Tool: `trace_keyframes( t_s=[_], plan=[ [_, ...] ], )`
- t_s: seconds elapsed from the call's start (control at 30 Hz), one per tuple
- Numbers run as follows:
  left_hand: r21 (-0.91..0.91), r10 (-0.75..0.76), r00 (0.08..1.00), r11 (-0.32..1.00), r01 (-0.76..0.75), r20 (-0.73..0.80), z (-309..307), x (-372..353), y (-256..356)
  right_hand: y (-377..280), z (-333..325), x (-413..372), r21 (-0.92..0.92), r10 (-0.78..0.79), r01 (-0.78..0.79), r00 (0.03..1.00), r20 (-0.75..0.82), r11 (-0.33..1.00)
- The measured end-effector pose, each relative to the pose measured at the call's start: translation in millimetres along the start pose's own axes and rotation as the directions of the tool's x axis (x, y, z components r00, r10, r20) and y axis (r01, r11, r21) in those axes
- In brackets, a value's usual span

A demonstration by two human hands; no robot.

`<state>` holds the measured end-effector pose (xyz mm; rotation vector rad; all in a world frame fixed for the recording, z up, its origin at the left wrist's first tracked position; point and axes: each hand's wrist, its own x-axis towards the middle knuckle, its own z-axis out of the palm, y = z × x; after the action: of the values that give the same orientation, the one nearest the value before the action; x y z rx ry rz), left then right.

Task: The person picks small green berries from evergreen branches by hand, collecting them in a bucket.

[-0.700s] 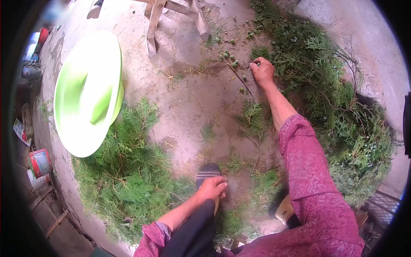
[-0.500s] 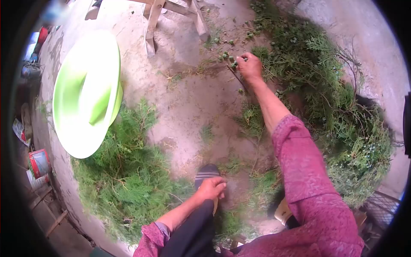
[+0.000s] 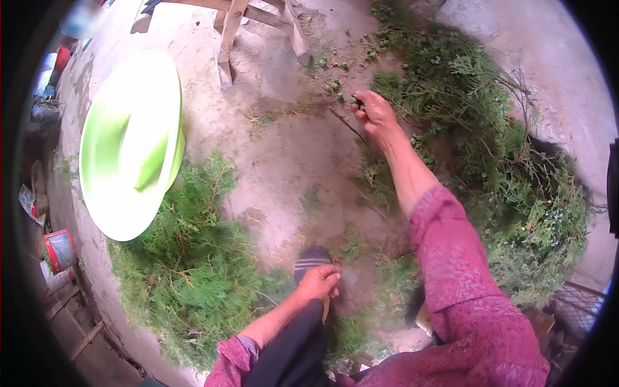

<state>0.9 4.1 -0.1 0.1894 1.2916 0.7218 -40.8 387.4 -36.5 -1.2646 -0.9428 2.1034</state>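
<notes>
My right hand (image 3: 375, 115) is closed on small green cones (image 3: 356, 102), low over the floor at upper centre. Just left of it a thin bare twig (image 3: 347, 124) lies on the ground. More loose green cones (image 3: 333, 86) are scattered beyond the fingertips. A long heap of green conifer branches (image 3: 464, 97) curves down the right side. My left hand (image 3: 320, 282) rests by my knee over the dark striped shoe (image 3: 313, 259), its fingers curled together; what they hold, if anything, is hidden.
A bright green basin (image 3: 132, 148) stands tilted at the left, beside another pile of green branches (image 3: 200, 271). Wooden stool legs (image 3: 229, 39) stand at the top. A red and white container (image 3: 60, 250) is at the left edge, a wire mesh (image 3: 577, 306) at lower right.
My right hand has shifted slightly down and away from the loose cones, with green cones now showing in its fingers. My left hand has barely moved.
</notes>
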Motion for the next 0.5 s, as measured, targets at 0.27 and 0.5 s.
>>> trace_keyframes(
  t_s=[0.27, 0.5],
  plan=[
    [0.075, 0.076, 0.988, 0.995, -0.067, -0.131, 8.0, 4.0, -15.5, -37.2, -156.1, -220.3, 0.053, 0.476, -0.476, 0.879, 0.018, 0.878],
    [0.283, 0.258, 0.945, 0.939, -0.197, -0.201, 19.1, 2.7, -19.2, -117.7, -315.8, -528.9, 0.432, 0.228, 0.081, 0.755, -0.615, 0.898]
  ],
)
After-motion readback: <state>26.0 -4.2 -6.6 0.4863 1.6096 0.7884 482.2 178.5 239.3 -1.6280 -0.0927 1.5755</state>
